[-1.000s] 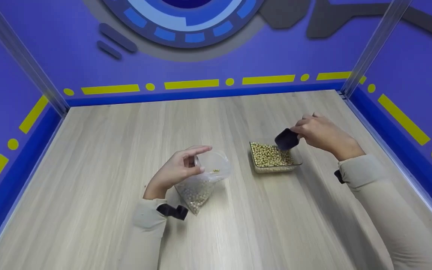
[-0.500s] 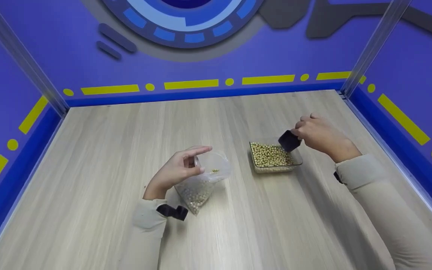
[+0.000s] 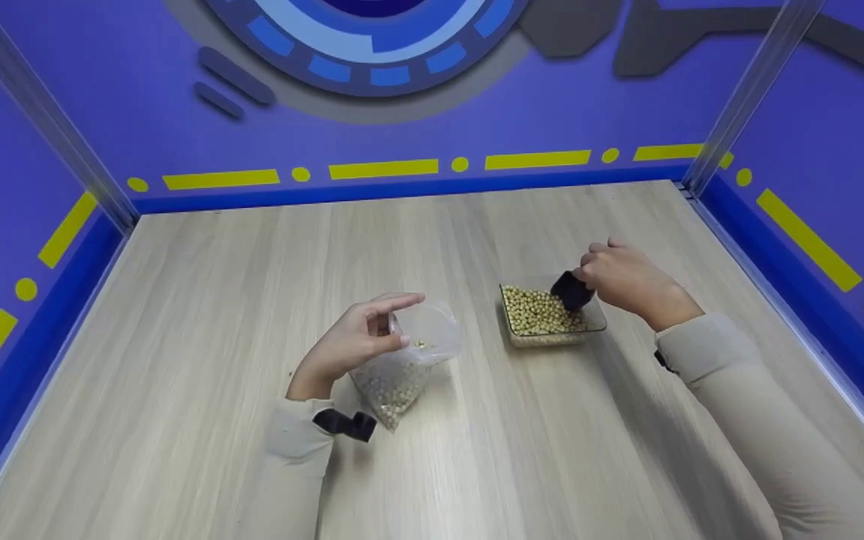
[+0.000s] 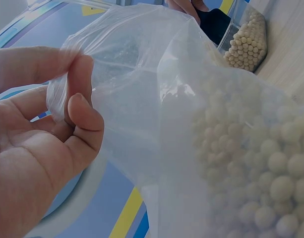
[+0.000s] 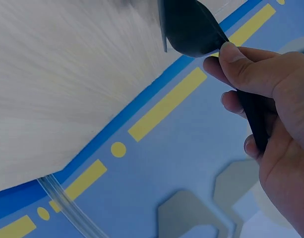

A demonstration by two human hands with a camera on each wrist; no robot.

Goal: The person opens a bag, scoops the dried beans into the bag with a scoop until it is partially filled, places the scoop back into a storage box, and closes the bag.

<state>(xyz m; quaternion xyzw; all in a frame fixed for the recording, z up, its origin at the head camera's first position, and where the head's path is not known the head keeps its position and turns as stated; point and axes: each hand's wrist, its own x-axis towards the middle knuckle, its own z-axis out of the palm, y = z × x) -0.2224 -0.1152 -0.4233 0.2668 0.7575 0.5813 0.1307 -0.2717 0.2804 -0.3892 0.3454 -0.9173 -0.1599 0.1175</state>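
Observation:
A clear plastic bag (image 3: 394, 386) partly filled with pale round beans stands on the table, its mouth spread toward the right. My left hand (image 3: 353, 337) pinches the bag's rim between thumb and fingers, as the left wrist view shows closely. To the right sits a clear rectangular container (image 3: 552, 341) full of yellowish beans (image 3: 537, 309). My right hand (image 3: 627, 279) grips the handle of a black scoop (image 3: 572, 291), whose bowl dips at the container's right part, touching the beans. The right wrist view shows fingers wrapped round the scoop's handle (image 5: 253, 119); the bowl's inside is hidden.
A light wooden table (image 3: 252, 285) lies under everything. Blue-purple panels (image 3: 402, 135) with yellow marks wall it in at the back and both sides. Metal posts (image 3: 747, 97) stand at the back corners.
My right hand has lowered and shifted slightly left, tipping the scoop down into the beans. The left hand and the bag have hardly moved.

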